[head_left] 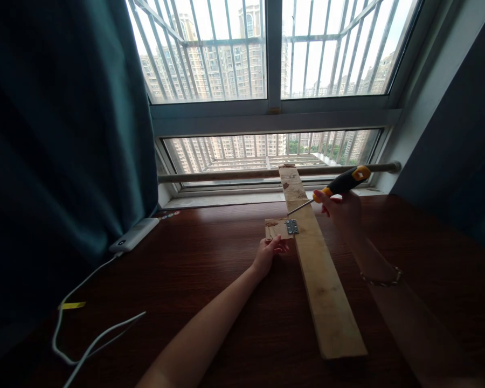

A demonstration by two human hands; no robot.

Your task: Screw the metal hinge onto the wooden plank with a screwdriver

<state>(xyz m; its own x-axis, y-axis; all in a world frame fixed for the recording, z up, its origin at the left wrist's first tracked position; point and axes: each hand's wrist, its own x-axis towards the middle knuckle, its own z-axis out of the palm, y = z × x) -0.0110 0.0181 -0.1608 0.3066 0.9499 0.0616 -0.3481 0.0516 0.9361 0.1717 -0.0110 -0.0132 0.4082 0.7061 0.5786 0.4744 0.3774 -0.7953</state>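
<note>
A long pale wooden board (321, 280) lies lengthwise on the dark table, its far end reaching the window bar. Against its left side sits a small wooden block (272, 229), and a metal hinge (292, 226) spans the joint between the two. My left hand (270, 252) grips the near edge of the small block, thumb on it and fingers curled beside the long board. In my right hand (341, 207) is a screwdriver (343, 182) with a black and yellow handle, held at a slant. Its tip points down left, just beyond the hinge; contact cannot be made out.
A white power bank (135, 235) with a white cable (60, 323) rests at the table's left, by a dark curtain (64, 108). A yellow strip (73, 305) lies near the cable. A horizontal bar (226, 176) runs before the barred window at the table's far edge.
</note>
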